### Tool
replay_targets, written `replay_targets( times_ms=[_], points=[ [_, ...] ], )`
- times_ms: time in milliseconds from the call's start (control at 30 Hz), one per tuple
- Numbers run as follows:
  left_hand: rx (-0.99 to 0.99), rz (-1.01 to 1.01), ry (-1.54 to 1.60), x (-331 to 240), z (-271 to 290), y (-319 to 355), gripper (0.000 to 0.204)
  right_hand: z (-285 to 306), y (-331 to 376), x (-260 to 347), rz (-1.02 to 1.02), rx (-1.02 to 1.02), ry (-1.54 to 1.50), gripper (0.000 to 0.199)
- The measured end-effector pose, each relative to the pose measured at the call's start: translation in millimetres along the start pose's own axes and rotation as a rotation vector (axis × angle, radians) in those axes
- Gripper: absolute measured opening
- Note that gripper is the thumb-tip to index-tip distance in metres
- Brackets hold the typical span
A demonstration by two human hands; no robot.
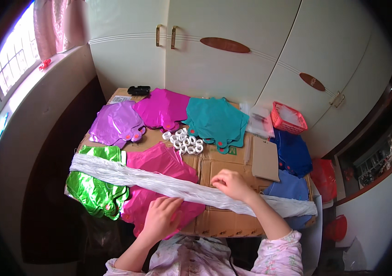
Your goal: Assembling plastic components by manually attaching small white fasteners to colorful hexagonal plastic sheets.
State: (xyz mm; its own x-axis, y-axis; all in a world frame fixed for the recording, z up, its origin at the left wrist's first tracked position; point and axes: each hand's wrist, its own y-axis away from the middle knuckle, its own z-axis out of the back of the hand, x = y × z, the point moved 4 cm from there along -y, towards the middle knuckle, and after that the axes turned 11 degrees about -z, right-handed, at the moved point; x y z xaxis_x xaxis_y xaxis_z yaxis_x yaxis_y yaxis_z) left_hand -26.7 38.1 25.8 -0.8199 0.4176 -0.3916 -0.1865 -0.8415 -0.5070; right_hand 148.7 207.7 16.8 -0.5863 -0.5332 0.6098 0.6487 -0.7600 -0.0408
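A long bundle of white strings (159, 182) stretches across the cardboard-covered table in front of me, from the left edge to the right. My left hand (163, 215) is open, fingers extended, over a pink foil sheet (177, 161) at the near edge of the bundle. Above the bundle, right of the middle, my right hand (232, 185) has its fingers curled in a pinch; what they hold, if anything, is too small to make out. Beyond the bundle sits a cluster of small white coils (186, 141). Shiny green foil sheets (92, 188) lie under the bundle's left end.
Flat foil stacks in purple (113, 122), magenta (163, 108), teal (216, 120) and dark blue (292, 152) line the far and right sides. A red basket (289, 118), a cardboard piece (265, 158) and a black object (139, 90) are there too. White cabinets (223, 23) stand behind.
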Motion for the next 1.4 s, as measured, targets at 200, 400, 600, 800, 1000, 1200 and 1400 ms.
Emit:
replay_targets(
  times_ms=[200, 400, 600, 800, 1000, 1200, 1400],
  points=[
    [0.135, -0.045, -0.165, -17, -39, -26, 0.049, -1, 29, -14, -0.123, -0.167, -0.031, 0.008],
    [0.142, -0.013, -0.258, -17, -73, -38, 0.052, -9, 50, -20, -0.162, -0.216, -0.073, 0.009],
    [0.14, -0.04, -0.29, -18, -76, -33, 0.051, -4, 47, -26, -0.151, -0.244, -0.079, 0.01],
    [0.155, -0.034, -0.306, -17, -76, -31, 0.051, -11, 16, -7, -0.134, -0.17, 0.071, 0.01],
    [0.137, -0.051, -0.319, -18, -78, -29, 0.052, -29, -3, -5, -0.046, -0.099, 0.027, 0.013],
    [0.134, -0.059, -0.326, -16, -78, -27, 0.054, -37, -6, -2, -0.004, -0.067, 0.114, 0.009],
    [0.158, -0.012, -0.311, -17, -77, -30, 0.061, -41, -10, -5, 0.069, -0.123, 0.315, 0.012]
  ],
)
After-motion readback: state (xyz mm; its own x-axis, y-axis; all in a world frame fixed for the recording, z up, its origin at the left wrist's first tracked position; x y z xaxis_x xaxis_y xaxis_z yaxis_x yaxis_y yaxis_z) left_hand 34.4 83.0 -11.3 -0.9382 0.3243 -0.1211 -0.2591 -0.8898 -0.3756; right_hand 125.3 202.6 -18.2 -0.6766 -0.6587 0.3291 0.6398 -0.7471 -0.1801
